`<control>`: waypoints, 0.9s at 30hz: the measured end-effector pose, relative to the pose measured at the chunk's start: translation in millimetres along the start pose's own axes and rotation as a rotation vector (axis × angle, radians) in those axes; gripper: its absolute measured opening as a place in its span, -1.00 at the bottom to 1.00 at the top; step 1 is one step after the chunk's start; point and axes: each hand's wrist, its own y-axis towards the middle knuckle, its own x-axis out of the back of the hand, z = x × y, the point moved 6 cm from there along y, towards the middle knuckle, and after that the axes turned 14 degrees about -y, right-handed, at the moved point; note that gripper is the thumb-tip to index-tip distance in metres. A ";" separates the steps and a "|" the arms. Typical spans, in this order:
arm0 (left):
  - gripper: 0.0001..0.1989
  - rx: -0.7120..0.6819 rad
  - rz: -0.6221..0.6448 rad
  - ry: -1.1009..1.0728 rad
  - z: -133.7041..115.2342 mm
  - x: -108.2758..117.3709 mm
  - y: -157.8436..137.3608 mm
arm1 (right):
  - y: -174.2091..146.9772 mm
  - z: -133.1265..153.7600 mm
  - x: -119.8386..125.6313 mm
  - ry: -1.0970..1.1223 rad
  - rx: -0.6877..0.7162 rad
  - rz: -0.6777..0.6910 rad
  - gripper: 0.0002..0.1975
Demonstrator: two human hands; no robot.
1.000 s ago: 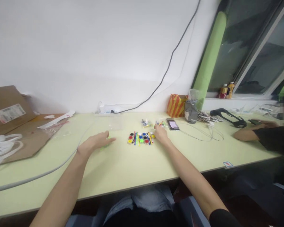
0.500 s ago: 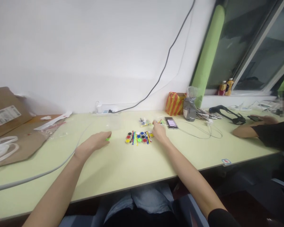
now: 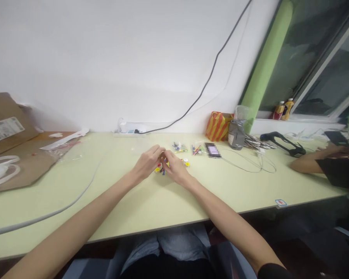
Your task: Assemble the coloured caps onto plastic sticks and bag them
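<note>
My left hand (image 3: pixel 149 161) and my right hand (image 3: pixel 176 166) meet fingertip to fingertip over the middle of the table. Both have their fingers bent and closed; whatever is pinched between them is too small and hidden to name. Beneath and around them lie small round coloured discs, with a yellow disc (image 3: pixel 187 164) showing to the right. A narrow blue piece (image 3: pixel 163 171) pokes out below the fingers. Most of the other discs and strips are covered by my hands. Just behind sit a clear bag of coloured pieces (image 3: pixel 197 149) and another small coloured bundle (image 3: pixel 178 147).
A phone (image 3: pixel 213 150) lies right of the bags, its cable trailing right. Behind stand a striped bag (image 3: pixel 218 126) and a grey pouch (image 3: pixel 236 134). Cardboard (image 3: pixel 20 166) and a thick grey cable (image 3: pixel 61 211) occupy the left. A co-worker's arm (image 3: pixel 308 166) rests far right.
My left hand has moved right and my right hand left from beside the clear bag, so they now meet over the discs. The green piece at my left fingertips is now out of sight.
</note>
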 end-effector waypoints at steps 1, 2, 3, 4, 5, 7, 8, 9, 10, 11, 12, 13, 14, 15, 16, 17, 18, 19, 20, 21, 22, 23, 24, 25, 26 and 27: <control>-0.71 -0.006 -0.015 -0.053 -2.4 -1.1 0.8 | -0.3 0.5 -0.2 -0.001 -0.001 -0.015 -0.84; -0.64 -0.012 -0.033 -0.103 -4.7 -2.3 0.5 | -0.3 0.1 0.9 -0.005 -0.001 -0.036 -0.86; -0.58 -0.015 -0.050 -0.146 -6.8 -3.7 -0.9 | -0.2 -0.9 2.8 -0.003 0.001 -0.058 -0.87; -0.52 -0.015 -0.063 -0.179 -8.6 -5.3 -3.4 | 0.0 -1.7 4.8 0.005 0.009 -0.078 -0.88; -0.48 -0.010 -0.077 -0.203 -10.2 -6.7 -6.7 | 0.2 -1.9 6.5 0.016 0.027 -0.089 -0.88; -0.41 0.011 -0.114 -0.234 -12.2 -7.8 -14.4 | 0.3 0.4 6.8 0.037 0.084 -0.074 -0.90; -0.40 0.021 -0.135 -0.244 -12.7 -7.5 -17.8 | 0.2 1.8 5.9 0.042 0.107 -0.056 -0.91; -0.39 0.031 -0.157 -0.253 -12.9 -6.7 -20.4 | 0.0 3.0 5.0 0.040 0.118 -0.040 -0.92; -0.40 0.039 -0.172 -0.264 -12.8 -5.8 -22.1 | -0.1 3.7 4.3 0.031 0.120 -0.030 -0.91; -0.40 0.047 -0.174 -0.277 -12.4 -5.3 -22.7 | -0.1 4.1 4.2 0.021 0.114 -0.027 -0.90; -0.40 0.057 -0.165 -0.289 -11.4 -5.1 -22.4 | -0.1 4.1 4.6 0.015 0.105 -0.028 -0.87; -0.42 0.068 -0.152 -0.293 -10.1 -4.9 -21.4 | -0.1 4.0 5.3 0.014 0.096 -0.029 -0.85; -0.45 0.080 -0.136 -0.285 -8.7 -4.7 -20.1 | 0.0 3.8 5.8 0.019 0.087 -0.026 -0.85; -0.52 0.089 -0.118 -0.262 -7.4 -4.4 -18.7 | 0.0 3.3 6.1 0.027 0.075 -0.018 -0.85; -0.62 0.096 -0.101 -0.229 -6.3 -4.0 -17.4 | 0.0 2.3 5.9 0.033 0.055 -0.005 -0.85; -0.73 0.100 -0.089 -0.193 -5.6 -3.2 -16.4 | -0.2 0.8 5.0 0.030 0.028 0.014 -0.85; -0.83 0.099 -0.081 -0.165 -5.2 -2.2 -15.6 | -0.5 -0.9 3.7 0.018 -0.002 0.036 -0.85; -0.91 0.095 -0.075 -0.151 -5.2 -1.1 -15.1 | -1.0 -2.7 2.1 0.000 -0.030 0.057 -0.85; -0.94 0.085 -0.064 -0.155 -5.5 -0.4 -14.7 | -1.6 -4.2 0.4 -0.019 -0.052 0.075 -0.85; -0.94 0.072 -0.048 -0.173 -6.2 0.0 -14.6 | -2.1 -5.4 -1.0 -0.034 -0.067 0.089 -0.86; -0.93 0.055 -0.027 -0.196 -7.3 0.1 -14.6 | -2.4 -6.3 -2.3 -0.041 -0.076 0.100 -0.86; -0.91 0.039 -0.007 -0.215 -8.4 0.1 -14.7 | -2.6 -7.2 -2.9 -0.038 -0.082 0.105 -0.87; -0.88 0.026 0.010 -0.226 -9.5 0.1 -14.9 | -2.5 -7.9 -2.9 -0.026 -0.085 0.106 -0.87; -0.86 0.019 0.021 -0.226 -10.4 0.1 -15.0 | -2.1 -8.3 -1.9 -0.005 -0.085 0.103 -0.87; -0.85 0.017 0.022 -0.218 -11.0 0.2 -15.1 | -1.5 -8.2 -0.2 0.025 -0.080 0.095 -0.87; -0.86 0.023 0.017 -0.203 -11.5 0.3 -15.1 | -0.9 -7.6 2.2 0.066 -0.070 0.087 -0.87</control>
